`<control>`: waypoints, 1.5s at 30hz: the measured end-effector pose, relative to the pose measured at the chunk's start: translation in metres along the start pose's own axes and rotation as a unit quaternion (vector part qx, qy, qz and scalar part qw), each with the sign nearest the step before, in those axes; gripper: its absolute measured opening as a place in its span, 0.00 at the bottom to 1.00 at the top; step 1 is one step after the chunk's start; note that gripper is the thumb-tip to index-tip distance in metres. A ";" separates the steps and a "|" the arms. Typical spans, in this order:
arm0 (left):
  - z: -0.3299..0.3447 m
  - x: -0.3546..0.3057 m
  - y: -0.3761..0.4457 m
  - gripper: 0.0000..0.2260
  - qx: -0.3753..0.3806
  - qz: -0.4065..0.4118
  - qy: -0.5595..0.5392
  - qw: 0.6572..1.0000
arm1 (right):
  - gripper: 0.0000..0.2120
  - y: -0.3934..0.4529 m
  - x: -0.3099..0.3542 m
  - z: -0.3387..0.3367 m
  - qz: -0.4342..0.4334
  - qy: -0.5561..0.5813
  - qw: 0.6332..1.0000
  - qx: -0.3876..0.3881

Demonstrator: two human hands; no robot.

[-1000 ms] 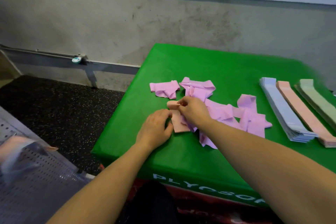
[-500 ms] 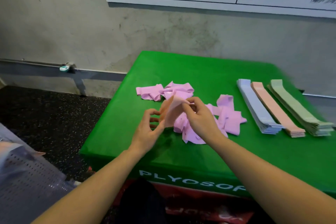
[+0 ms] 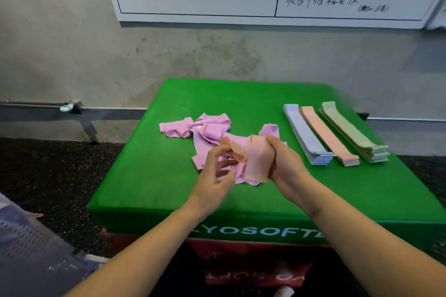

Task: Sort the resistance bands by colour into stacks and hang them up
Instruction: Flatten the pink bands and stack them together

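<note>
Peach band [image 3: 257,160] lifted off the table [image 3: 149,176] now, right hand [image 3: 286,164] gripping it, left hand [image 3: 214,173] pinching its blurred end; pink pile [image 3: 205,132] beyond, partly hidden.

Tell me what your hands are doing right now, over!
Right hand grips peach band. Left hand fingers touch its other end. Pink pile unsorted underneath. Peach stack waits, nothing in the way.

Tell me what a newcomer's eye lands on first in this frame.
The bright green box top fills the middle. Above its centre both hands, left hand and right hand, hold a peach band over a loose pink pile. At right lie blue, peach and green stacks.
</note>
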State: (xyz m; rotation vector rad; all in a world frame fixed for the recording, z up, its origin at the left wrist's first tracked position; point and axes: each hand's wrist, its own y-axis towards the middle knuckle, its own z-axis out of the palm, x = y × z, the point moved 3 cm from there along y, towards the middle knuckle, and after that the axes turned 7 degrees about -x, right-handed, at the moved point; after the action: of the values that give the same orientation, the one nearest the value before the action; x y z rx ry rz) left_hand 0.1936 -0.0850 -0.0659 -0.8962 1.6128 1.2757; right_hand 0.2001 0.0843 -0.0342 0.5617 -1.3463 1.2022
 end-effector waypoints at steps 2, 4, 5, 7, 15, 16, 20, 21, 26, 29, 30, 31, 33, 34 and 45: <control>0.011 -0.009 -0.002 0.35 0.043 0.015 0.045 0.998 | 0.18 -0.005 0.002 -0.010 0.002 -0.006 1.000 0.007; 0.021 -0.017 -0.004 0.42 0.081 0.024 0.097 0.992 | 0.18 -0.011 0.005 -0.019 0.010 -0.008 1.000 0.012; 0.026 -0.020 -0.004 0.43 0.091 0.037 0.113 0.989 | 0.17 -0.014 0.006 -0.022 0.010 -0.007 1.000 0.012; 0.034 -0.024 -0.004 0.39 0.097 0.078 0.130 0.984 | 0.18 -0.018 0.009 -0.032 0.010 -0.010 1.000 0.008; 0.056 -0.043 -0.003 0.06 0.069 0.155 0.195 0.966 | 0.17 -0.030 0.009 -0.055 -0.066 -0.129 0.989 -0.019; 0.058 -0.044 -0.001 0.08 0.073 0.124 0.168 0.975 | 0.16 -0.032 0.010 -0.056 -0.076 -0.138 0.987 -0.015; 0.059 -0.052 0.003 0.09 0.031 0.018 0.052 0.998 | 0.08 -0.038 0.011 -0.062 -0.107 -0.153 0.982 0.012; 0.058 -0.052 0.004 0.07 0.020 0.010 0.055 0.998 | 0.08 -0.040 0.011 -0.064 -0.125 -0.173 0.977 0.012; 0.053 -0.061 0.009 0.03 0.000 0.031 0.099 0.995 | 0.18 -0.052 0.013 -0.069 -0.188 -0.238 0.953 0.018; 0.057 -0.078 0.014 0.05 -0.035 0.059 0.074 0.995 | 0.10 -0.056 0.016 -0.073 -0.199 -0.247 0.948 0.032; 0.058 -0.081 0.016 0.04 -0.036 0.030 0.035 0.998 | 0.08 -0.056 0.015 -0.074 -0.202 -0.245 0.947 0.040; 0.060 -0.084 0.017 0.04 -0.037 -0.013 -0.017 0.999 | 0.08 -0.057 0.017 -0.074 -0.205 -0.238 0.948 0.044; 0.065 -0.088 0.018 0.05 -0.046 -0.092 -0.103 0.989 | 0.07 -0.060 0.020 -0.076 -0.214 -0.224 0.950 0.043; 0.067 -0.089 0.018 0.05 -0.052 -0.116 -0.127 0.984 | 0.06 -0.061 0.022 -0.076 -0.215 -0.213 0.952 0.039; 0.074 -0.096 0.014 0.06 -0.045 -0.147 -0.128 0.980 | 0.09 -0.073 0.040 -0.080 -0.257 -0.269 0.928 0.007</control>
State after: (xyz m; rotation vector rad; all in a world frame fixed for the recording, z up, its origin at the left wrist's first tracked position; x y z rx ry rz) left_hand 0.2300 -0.0078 0.0209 -0.9438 1.1830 1.2059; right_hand 0.2911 0.1419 0.0087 1.2333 -1.5056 0.6408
